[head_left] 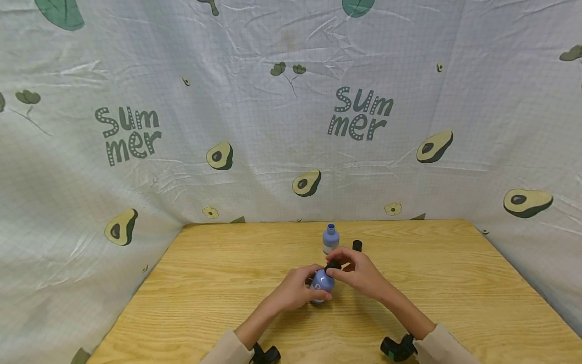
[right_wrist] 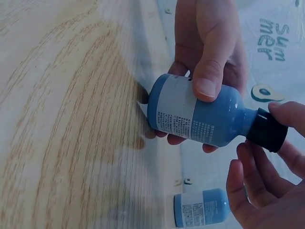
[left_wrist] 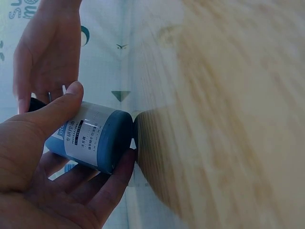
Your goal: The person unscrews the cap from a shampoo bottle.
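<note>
A small blue bottle (right_wrist: 221,114) with a white printed label is held by my left hand (head_left: 296,290), thumb on one side and fingers round the other. Its base is tilted and very close to the tabletop. At the bottle's neck sits a black cap (right_wrist: 268,131), which my right hand (head_left: 362,273) pinches between thumb and fingers. The left wrist view mostly hides that cap behind my thumb. Behind both hands stands a second blue bottle (head_left: 331,237), upright with its neck uncovered. A loose black cap (head_left: 357,245) stands to that bottle's right.
The wooden table (head_left: 218,263) runs back to a pale curtain (head_left: 263,121) printed with avocados and lettering. Black wrist-worn devices show at both sleeves, the left device (head_left: 267,355) and the right device (head_left: 396,349), close over the front of the table.
</note>
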`<state>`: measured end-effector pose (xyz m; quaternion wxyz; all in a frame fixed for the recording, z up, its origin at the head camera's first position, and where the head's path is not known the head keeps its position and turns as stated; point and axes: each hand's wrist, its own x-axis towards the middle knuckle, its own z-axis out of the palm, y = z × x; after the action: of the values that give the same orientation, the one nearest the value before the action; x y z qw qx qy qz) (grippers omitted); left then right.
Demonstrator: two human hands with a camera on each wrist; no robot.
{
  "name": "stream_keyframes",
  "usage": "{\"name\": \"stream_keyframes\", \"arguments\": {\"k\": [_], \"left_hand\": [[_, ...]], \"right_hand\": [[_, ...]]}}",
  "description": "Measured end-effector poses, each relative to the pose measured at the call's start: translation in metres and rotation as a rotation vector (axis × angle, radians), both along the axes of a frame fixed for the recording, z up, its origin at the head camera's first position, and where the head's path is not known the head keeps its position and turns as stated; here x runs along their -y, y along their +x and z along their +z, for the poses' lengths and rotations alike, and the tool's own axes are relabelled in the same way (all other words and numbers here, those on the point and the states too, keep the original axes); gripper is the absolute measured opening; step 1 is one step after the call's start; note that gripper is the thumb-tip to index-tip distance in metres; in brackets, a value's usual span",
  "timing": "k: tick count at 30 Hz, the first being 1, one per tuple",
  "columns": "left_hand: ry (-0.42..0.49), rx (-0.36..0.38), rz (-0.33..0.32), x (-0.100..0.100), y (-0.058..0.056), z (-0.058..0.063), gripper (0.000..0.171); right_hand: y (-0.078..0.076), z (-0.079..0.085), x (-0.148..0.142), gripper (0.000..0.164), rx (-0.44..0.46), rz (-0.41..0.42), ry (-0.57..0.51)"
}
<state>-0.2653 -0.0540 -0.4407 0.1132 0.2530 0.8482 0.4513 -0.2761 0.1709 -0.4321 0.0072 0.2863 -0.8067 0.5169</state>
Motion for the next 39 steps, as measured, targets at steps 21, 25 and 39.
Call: {"name": "stream_keyframes", "arguments": {"k": [21,25,39], "left_hand": [[-0.007,0.002,0.006,-0.0003,-0.0003,0.0000,0.049],[-0.015,-0.002,0.009,-0.0005,-0.0006,-0.0005,0.049],[-0.018,0.000,0.013,-0.0004,0.0002,0.0020,0.050]], "right_hand": [[0.0009,0.0011,0.0006,0.027,-0.017,0.030,-0.011],[0.0004,0.0000,0.0009,0.029,0.009,-0.003,0.016],[-0.0001,-0.0013,0.0000,0.026,-0.023,0.060,-0.020]]}}
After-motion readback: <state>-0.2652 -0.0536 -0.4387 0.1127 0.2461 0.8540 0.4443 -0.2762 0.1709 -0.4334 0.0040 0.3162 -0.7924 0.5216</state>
